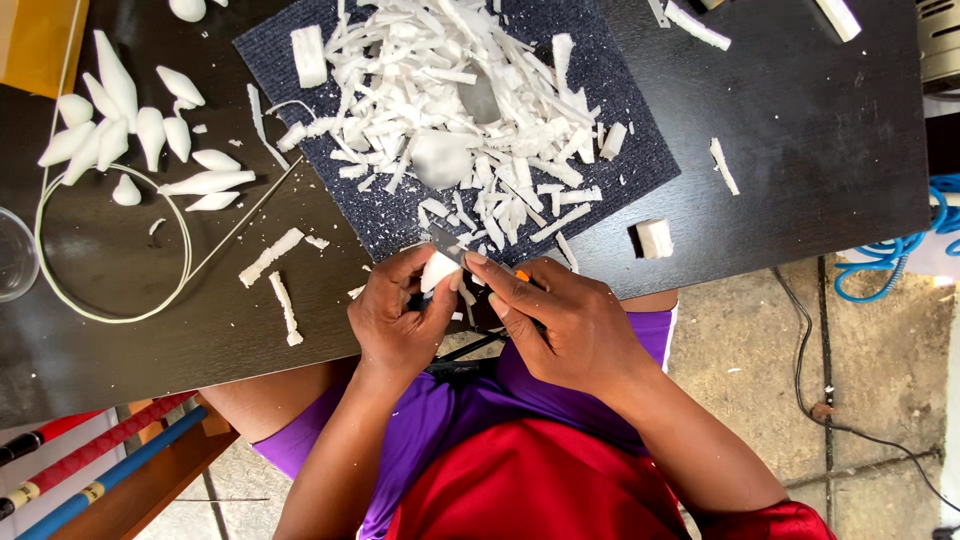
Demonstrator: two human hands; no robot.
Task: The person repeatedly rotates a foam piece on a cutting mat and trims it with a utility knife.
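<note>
My left hand [400, 315] pinches a small white foam piece [438, 270] at the near edge of the dark table [790, 130]. My right hand [565, 320] grips a craft knife with an orange part [521, 275]; its blade [447, 243] rests against the top of the foam piece. Both hands sit close together, just below a dark blue mat [640, 150] heaped with white foam shavings [450, 110].
Several carved white petal shapes [130, 120] lie at the left beside a white wire loop [110, 250] and a thin metal rod [245, 215]. Foam blocks [655, 238] and strips dot the table. A blue hose [900, 250] and black cable [810, 370] lie on the concrete floor.
</note>
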